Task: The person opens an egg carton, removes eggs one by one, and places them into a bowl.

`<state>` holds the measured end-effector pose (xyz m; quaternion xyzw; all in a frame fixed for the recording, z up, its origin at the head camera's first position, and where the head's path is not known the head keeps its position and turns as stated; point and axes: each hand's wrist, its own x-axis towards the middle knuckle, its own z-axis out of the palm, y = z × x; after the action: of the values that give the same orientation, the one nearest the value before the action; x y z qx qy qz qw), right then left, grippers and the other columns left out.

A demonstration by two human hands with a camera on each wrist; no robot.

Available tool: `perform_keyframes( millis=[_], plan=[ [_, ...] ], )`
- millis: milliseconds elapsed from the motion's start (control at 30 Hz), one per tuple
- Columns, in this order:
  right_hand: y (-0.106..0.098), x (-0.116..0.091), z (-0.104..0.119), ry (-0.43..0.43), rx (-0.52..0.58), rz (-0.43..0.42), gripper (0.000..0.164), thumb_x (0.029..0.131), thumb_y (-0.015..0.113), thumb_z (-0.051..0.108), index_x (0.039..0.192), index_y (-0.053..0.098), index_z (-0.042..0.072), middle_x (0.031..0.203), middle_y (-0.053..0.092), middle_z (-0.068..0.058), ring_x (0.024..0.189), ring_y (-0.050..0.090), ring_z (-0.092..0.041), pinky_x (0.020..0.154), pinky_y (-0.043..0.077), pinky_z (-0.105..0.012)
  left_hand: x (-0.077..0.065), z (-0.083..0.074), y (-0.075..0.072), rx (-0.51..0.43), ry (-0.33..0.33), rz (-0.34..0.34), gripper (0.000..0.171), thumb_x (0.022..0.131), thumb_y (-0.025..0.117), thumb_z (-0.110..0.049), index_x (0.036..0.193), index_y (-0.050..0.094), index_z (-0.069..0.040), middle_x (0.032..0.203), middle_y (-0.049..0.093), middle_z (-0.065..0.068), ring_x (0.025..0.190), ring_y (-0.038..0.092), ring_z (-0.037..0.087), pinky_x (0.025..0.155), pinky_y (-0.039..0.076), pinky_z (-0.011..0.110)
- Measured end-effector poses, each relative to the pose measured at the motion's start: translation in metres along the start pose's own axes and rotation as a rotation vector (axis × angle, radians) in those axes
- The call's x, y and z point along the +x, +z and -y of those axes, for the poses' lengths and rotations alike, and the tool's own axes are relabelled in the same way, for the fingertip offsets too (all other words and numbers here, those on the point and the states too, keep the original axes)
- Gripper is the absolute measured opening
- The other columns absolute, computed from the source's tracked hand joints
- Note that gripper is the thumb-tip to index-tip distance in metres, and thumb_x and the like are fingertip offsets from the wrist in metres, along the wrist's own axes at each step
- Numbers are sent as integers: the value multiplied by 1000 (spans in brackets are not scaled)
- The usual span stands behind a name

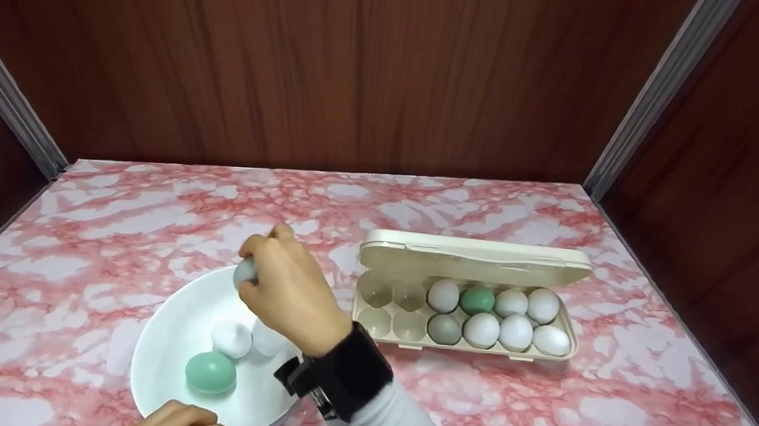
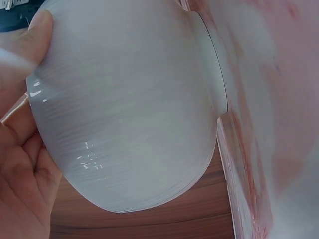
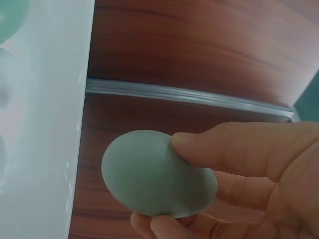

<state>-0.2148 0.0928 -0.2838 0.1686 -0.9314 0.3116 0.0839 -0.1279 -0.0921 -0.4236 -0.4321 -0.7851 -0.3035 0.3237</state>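
Between thumb and fingers, my right hand (image 1: 292, 293) pinches a pale grey-green egg (image 3: 154, 174) above the far part of a white bowl (image 1: 161, 331). Inside the bowl lie a green egg (image 1: 211, 372) and a white egg (image 1: 232, 340). Another white egg (image 1: 268, 339) beside them is partly covered by the right hand. At the bowl's near rim, my left hand (image 1: 182, 421) grips the edge; the left wrist view shows the thumb on the rim and the fingers at the bowl's outer side (image 2: 124, 109).
Right of the bowl stands a cream egg carton (image 1: 463, 350) with its lid (image 1: 476, 255) raised. Several white, green and grey eggs fill its right part; the left cups (image 1: 392, 309) hold none. Brown wood-look panels (image 1: 375, 74) enclose the marbled pink table (image 1: 75, 234).
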Motion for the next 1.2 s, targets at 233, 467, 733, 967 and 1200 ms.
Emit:
perform_keyframes(
  millis=[233, 467, 733, 967, 1200],
  plan=[
    [16, 20, 2, -6, -2, 72, 27, 84, 63, 1, 109, 73, 7, 105, 63, -4, 88, 55, -9, 70, 44, -13, 0, -2, -1, 7, -25, 15, 20, 74, 85, -19, 86, 70, -25, 85, 60, -13, 76, 51, -1, 64, 43, 8],
    [32, 28, -6, 4, -28, 145, 27, 85, 68, 6, 112, 73, 7, 109, 65, -5, 98, 60, -12, 79, 48, -15, 1, -3, -2, 24, -13, 22, 22, 72, 86, -20, 86, 70, -25, 85, 59, -14, 77, 51, -1, 65, 43, 8],
    [45, 29, -13, 96, 15, 227, 30, 83, 75, 8, 114, 72, 9, 111, 65, -2, 93, 60, -10, 76, 49, -16, 1, -1, -3, 20, 5, 26, 14, 79, 82, -24, 86, 69, -26, 85, 59, -14, 77, 50, -1, 66, 42, 8],
    [52, 28, -15, 129, -37, 257, 31, 84, 76, 8, 114, 73, 13, 112, 65, 2, 90, 62, -9, 73, 49, -16, 0, -1, -5, 27, 11, 47, 19, 75, 84, -22, 88, 70, -26, 86, 60, -14, 78, 52, 0, 66, 44, 9],
    [53, 24, -16, 140, -113, 287, 30, 80, 77, 8, 108, 73, 16, 105, 65, 4, 77, 57, -7, 65, 47, -19, 0, 0, -4, 38, 13, 29, 17, 76, 81, -19, 88, 70, -25, 86, 60, -13, 77, 51, -1, 66, 42, 6]
  ],
)
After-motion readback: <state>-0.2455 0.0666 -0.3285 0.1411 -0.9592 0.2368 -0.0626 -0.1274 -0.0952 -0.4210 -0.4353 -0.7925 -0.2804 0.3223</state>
